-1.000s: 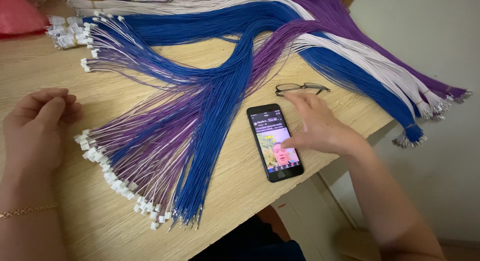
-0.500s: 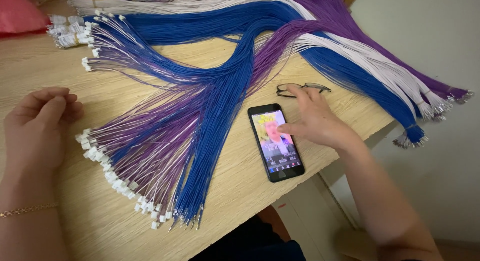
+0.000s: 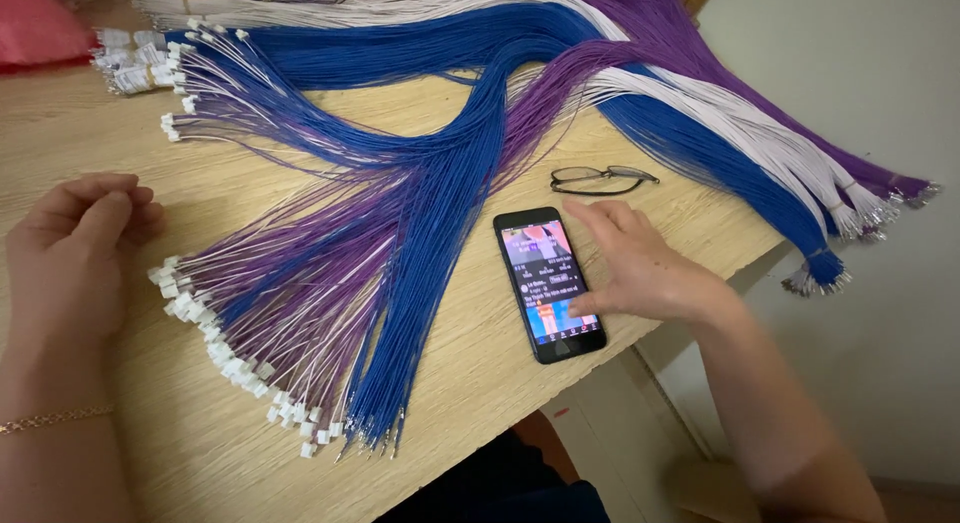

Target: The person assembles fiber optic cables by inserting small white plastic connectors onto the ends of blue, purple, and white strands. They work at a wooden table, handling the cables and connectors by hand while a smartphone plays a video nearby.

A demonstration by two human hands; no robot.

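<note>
My right hand (image 3: 640, 268) rests on a black smartphone (image 3: 545, 283) lying flat on the wooden table (image 3: 480, 373), with the thumb touching the lower part of its lit screen. My left hand (image 3: 75, 243) lies loosely curled on the table at the left, holding nothing, just left of the white connector ends (image 3: 235, 358) of a fanned bundle of purple wires (image 3: 300, 283). A thick bundle of blue wires (image 3: 430, 253) runs down the middle of the table between my hands.
Folded black-rimmed glasses (image 3: 598, 180) lie just beyond the phone. Long blue, white and purple wire bundles (image 3: 760, 153) drape over the table's right edge. More white connectors (image 3: 135, 68) and a pink object (image 3: 40, 28) sit at the far left. A pale wall stands to the right.
My right thumb has slid down the phone screen, and the picture on the screen has changed. My left hand has stayed in place.
</note>
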